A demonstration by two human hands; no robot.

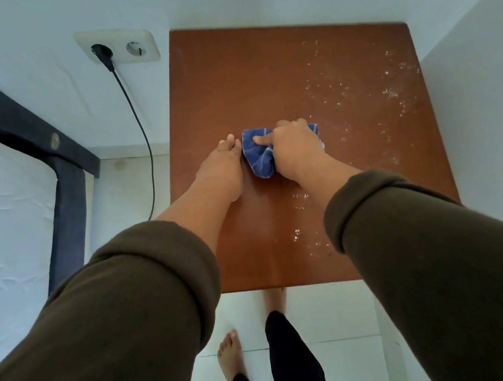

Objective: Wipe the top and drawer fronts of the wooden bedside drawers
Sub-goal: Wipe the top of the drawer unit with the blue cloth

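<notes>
Half the top looks clean; white specks remain right. Right hand closed on cloth mid-top; left hand flat, holding nothing. Drawer fronts out of view.

The bedside drawers' top sits against the back wall, in the corner. On its middle lies a cloth under the right hand, the left hand just beside it. Crumbs scatter to the right. A wall socket and bed stand left.
</notes>
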